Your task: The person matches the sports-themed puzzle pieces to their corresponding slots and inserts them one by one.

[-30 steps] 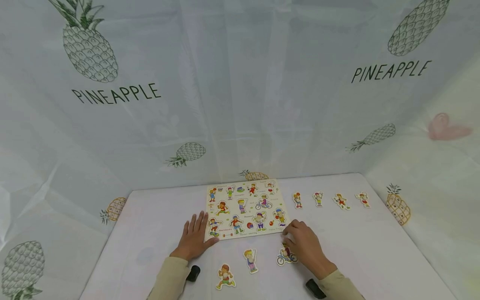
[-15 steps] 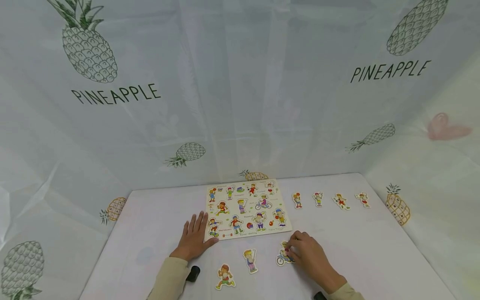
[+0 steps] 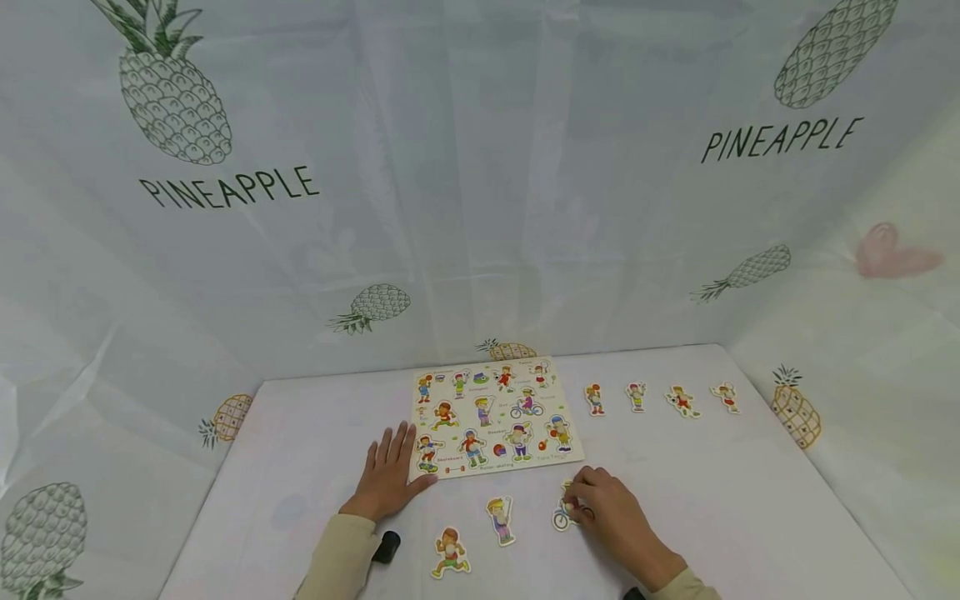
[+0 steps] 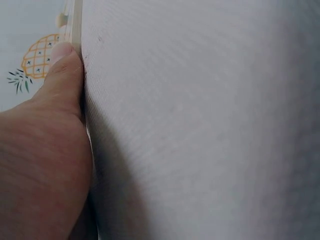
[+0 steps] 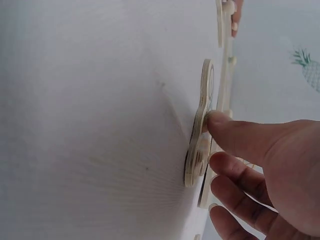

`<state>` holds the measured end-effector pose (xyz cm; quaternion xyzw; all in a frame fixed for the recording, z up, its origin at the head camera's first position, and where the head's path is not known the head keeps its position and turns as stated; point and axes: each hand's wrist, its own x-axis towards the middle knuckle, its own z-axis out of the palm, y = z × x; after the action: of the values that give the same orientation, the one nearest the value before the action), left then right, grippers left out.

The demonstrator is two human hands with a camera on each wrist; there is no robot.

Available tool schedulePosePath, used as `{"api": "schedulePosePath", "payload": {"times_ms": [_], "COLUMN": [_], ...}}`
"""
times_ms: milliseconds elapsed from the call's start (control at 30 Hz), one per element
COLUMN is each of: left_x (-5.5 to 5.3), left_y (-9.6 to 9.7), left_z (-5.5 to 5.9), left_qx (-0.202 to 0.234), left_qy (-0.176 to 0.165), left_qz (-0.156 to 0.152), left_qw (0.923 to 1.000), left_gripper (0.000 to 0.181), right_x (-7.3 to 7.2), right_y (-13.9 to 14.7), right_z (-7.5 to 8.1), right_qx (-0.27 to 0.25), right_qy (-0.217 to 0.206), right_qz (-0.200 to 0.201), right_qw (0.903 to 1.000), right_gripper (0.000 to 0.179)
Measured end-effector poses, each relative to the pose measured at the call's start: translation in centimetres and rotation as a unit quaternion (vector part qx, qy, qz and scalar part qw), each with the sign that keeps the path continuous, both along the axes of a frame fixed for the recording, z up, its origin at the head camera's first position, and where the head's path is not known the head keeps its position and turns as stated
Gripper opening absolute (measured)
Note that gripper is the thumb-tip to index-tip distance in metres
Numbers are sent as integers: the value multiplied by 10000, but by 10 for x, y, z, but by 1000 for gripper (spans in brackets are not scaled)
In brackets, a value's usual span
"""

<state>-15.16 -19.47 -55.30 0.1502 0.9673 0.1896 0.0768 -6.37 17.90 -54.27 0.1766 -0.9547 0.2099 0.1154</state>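
My left hand [image 3: 386, 479] lies flat with fingers spread at the left edge of a cream puzzle board [image 3: 442, 393] printed with sporting children. Its thumb [image 4: 65, 70] runs along the board's edge in the left wrist view. Off the board's near right corner, my right hand [image 3: 615, 512] pinches a cyclist puzzle piece [image 3: 560, 518] with a blue bicycle, partly covered by the fingers. Thumb and fingertips close round its small knob in the right wrist view, where the wooden piece [image 5: 192, 160] appears edge-on. Nearer me lie a golfer piece [image 3: 501, 522] and a runner piece [image 3: 451, 552].
Several puzzle pieces stand in a row right of the board, among them a football player [image 3: 682, 403] and a tennis player [image 3: 726, 398]. A white cloth [image 3: 750, 500] covers the table. A pineapple-print curtain [image 3: 480, 208] rises behind it.
My right hand has drawn back from the board's near right corner, then shifted slightly left over the cyclist piece, fingers now covering more of it. The left hand stays put.
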Motion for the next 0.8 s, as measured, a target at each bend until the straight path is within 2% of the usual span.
{"api": "schedulePosePath", "payload": {"times_ms": [133, 367, 500, 667, 800], "left_x": [0, -1, -2, -6, -8], "left_y": [0, 2, 0, -4, -5], "left_z": [-1, 5, 1, -14, -22], "left_qx": [19, -74, 3, 45, 26], "left_qy": [-19, -177, -130, 43, 142], "left_qz": [-14, 104, 95, 21, 41], "left_qw": [10000, 9998, 9999, 10000, 9999], "left_gripper": [101, 98, 99, 103, 103], "right_x": [-2, -12, -22, -38, -53], "right_y": [-1, -4, -4, -4, -4], "right_z": [4, 15, 22, 29, 33], "right_qx": [122, 352, 211, -3, -102], "right_qy": [-112, -175, 150, 724, 1019], "right_qz": [-3, -302, -329, -258, -174], "right_qw": [9999, 9988, 9991, 9970, 9946], "right_gripper": [28, 22, 22, 23, 24]}}
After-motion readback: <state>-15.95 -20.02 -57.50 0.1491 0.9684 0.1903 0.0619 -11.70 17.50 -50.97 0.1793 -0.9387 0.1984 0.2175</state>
